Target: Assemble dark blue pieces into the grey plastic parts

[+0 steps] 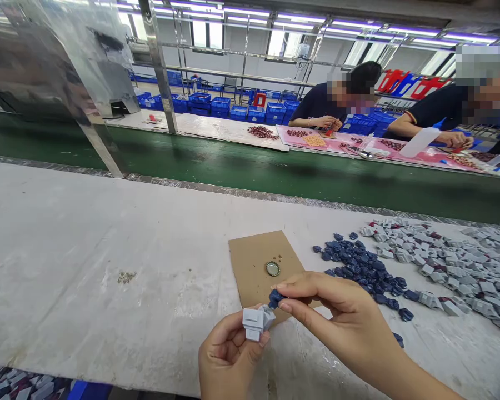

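Note:
Between the thumb and fingers of my left hand (227, 353) sits a light grey plastic block (253, 323) with stepped faces. My right hand (337, 311) pinches a small dark blue plastic piece (275, 298) by its right side. The blue piece is right at the upper right of the grey block; whether they touch or are joined I cannot tell. Just beyond both hands, a brown cardboard sheet (250, 261) lies on the table with a bottle cap (273, 269), hollow side up. My hands cover the sheet's near part.
A heap of dark blue pieces (362, 266) and a larger pile of grey parts (450, 266) lie to the right. Behind the white table (87, 250) runs a green conveyor belt (216, 169). Two people work across it. A metal post (95, 128) rises at left.

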Motion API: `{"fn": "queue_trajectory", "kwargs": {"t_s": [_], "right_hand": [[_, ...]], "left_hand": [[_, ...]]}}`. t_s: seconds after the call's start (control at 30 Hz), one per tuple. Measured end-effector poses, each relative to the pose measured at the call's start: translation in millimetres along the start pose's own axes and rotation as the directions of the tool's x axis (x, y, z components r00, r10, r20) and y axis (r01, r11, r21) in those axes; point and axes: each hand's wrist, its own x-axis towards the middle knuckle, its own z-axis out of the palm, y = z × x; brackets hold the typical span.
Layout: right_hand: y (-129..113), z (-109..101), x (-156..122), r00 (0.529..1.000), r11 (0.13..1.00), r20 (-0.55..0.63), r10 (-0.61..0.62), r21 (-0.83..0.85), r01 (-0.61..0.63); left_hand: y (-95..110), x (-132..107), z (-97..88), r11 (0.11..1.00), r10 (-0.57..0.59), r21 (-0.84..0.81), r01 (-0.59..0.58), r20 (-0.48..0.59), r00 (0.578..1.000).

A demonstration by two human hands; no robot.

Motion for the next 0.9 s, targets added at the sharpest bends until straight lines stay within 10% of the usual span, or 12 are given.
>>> {"fn": "queue_trajectory", "kwargs": {"t_s": [0.3, 0.6, 0.9], "right_hand": [[0, 10, -8, 0.968, 0.963, -0.002, -0.250, -0.104, 0.249], [12, 39, -25, 0.953, 0.992, -0.274, -0.126, -0.024, 0.125], [24, 16, -35, 0.985, 0.991, -0.149, -0.083, -0.117, 0.066]], "left_hand": [[-1, -5, 3.3, 0.998, 0.047, 0.044, -0.046, -0.021, 0.999], [-6, -4, 0.1, 0.995, 0.021, 0.099, -0.020, -0.010, 1.000], [-15, 9, 0.7, 0.985, -0.158, 0.089, 0.146, 0.145, 0.977]]}}
